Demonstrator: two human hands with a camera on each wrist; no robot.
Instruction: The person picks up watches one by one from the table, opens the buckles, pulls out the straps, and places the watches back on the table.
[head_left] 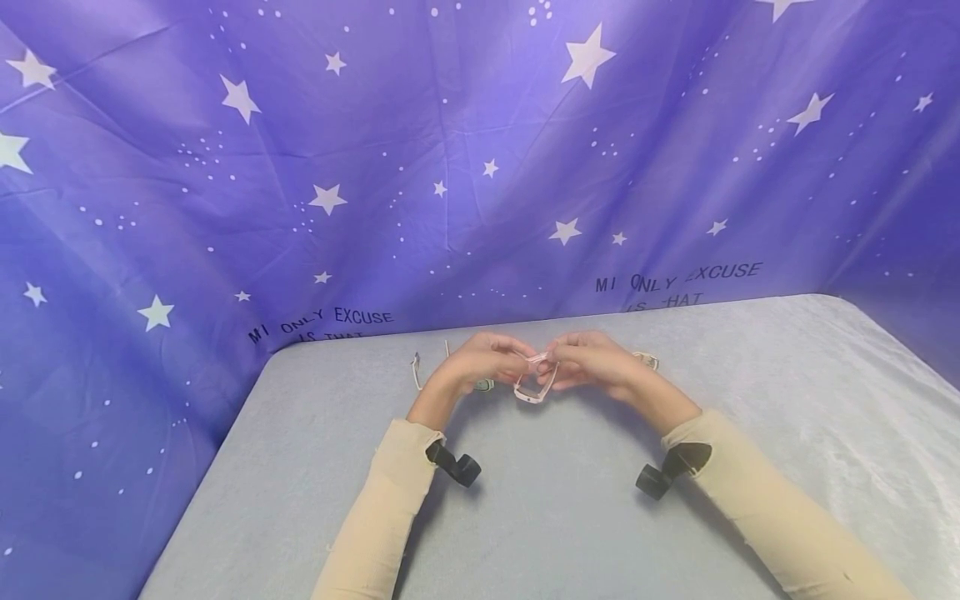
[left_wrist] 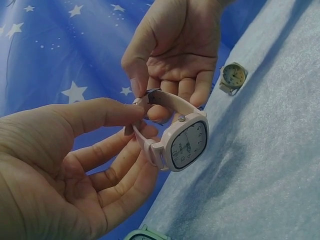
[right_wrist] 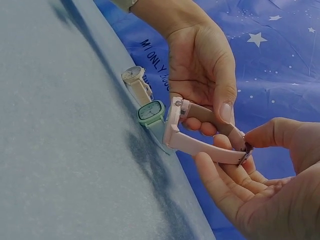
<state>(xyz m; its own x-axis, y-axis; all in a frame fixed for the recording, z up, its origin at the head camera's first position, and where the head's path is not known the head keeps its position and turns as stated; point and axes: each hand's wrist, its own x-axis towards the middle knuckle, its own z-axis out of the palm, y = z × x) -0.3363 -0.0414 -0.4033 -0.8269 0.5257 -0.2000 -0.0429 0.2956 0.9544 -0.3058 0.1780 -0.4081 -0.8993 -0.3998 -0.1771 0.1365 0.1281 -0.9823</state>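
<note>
A pink wristwatch (head_left: 530,398) with a squarish case hangs between both hands above the table, its strap bent into a loop. My left hand (head_left: 487,360) pinches one strap half near its end between thumb and fingers. At the metal buckle (right_wrist: 246,154), the thumb and fingers of my right hand (head_left: 588,358) grip the other half. Both strap ends meet there. In the left wrist view the watch dial (left_wrist: 189,142) faces the camera, with the crown on the case's upper side. Fingertips partly cover the strap ends.
Past my left hand lie a mint-green watch (right_wrist: 151,112) and a cream watch (right_wrist: 134,75) on the grey-blue cloth (head_left: 555,517). Another watch with a round dial (left_wrist: 233,76) lies beyond my right hand. A purple star-print curtain (head_left: 480,150) hangs behind the table.
</note>
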